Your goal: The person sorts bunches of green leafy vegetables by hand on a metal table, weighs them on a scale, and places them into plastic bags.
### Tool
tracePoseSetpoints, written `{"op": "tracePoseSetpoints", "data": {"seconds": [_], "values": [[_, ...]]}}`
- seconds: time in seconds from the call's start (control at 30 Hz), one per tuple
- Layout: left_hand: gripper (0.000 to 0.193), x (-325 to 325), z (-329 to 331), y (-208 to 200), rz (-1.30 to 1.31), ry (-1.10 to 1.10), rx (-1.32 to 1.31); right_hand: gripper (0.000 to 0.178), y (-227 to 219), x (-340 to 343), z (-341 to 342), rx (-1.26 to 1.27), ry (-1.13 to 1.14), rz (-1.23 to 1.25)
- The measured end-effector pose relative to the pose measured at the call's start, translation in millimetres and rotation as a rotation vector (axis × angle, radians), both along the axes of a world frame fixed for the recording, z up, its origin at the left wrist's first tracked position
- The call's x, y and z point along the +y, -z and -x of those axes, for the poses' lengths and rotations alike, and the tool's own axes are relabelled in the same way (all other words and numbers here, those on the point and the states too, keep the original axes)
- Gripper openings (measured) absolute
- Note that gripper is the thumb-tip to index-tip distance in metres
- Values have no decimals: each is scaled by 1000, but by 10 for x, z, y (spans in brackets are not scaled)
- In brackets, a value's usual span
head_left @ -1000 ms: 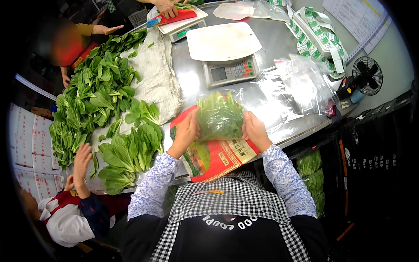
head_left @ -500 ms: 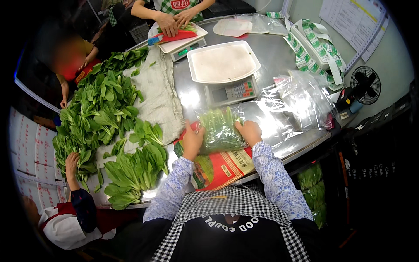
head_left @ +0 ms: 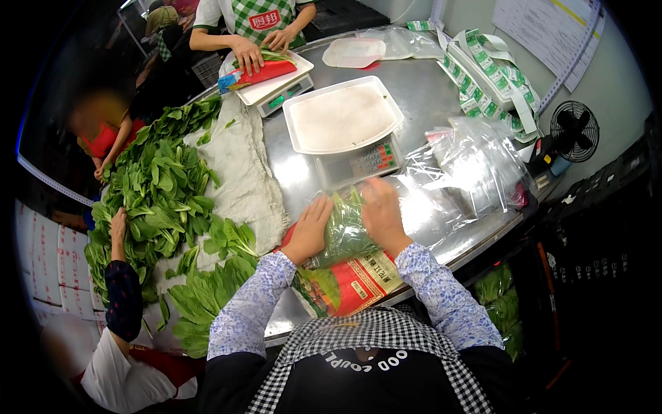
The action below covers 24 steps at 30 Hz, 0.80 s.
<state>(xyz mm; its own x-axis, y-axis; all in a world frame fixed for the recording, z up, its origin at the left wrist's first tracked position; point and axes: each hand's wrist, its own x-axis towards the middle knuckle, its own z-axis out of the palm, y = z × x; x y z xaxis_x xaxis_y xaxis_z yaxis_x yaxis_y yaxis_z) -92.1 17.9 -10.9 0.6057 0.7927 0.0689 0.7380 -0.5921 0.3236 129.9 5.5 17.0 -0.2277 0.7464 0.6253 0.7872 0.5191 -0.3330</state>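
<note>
A clear plastic bag of leafy greens [head_left: 343,231] lies on a red printed sheet [head_left: 348,284] at the near edge of the steel table [head_left: 420,103]. My left hand [head_left: 308,230] grips the bag's left side and my right hand [head_left: 381,214] grips its right side. The bag points toward a white weighing scale [head_left: 345,124] just beyond it, whose tray holds nothing.
A heap of loose greens [head_left: 158,200] covers a white cloth [head_left: 241,183] on the left, where another person's hand [head_left: 118,224] reaches in. Across the table a person's hands press on a second scale [head_left: 272,76]. Loose clear bags [head_left: 476,165], green label strips [head_left: 493,83] and a small fan [head_left: 574,130] lie right.
Both my hands moved the bagged greens forward off the red sheet's middle toward the scale, and the bag has gone from upright to lying flat between them.
</note>
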Motion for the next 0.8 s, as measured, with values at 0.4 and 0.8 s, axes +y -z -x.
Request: {"op": "tracePoseSetpoints", "data": {"seconds": [0.4,0.8], "values": [[72,10,93,-67,225,-407,-38,62,384,230,-71,-30,-246,762],[73,-549,-662,-29,-236,-5,-88,55,531,474,-222,518,-234,824]]}}
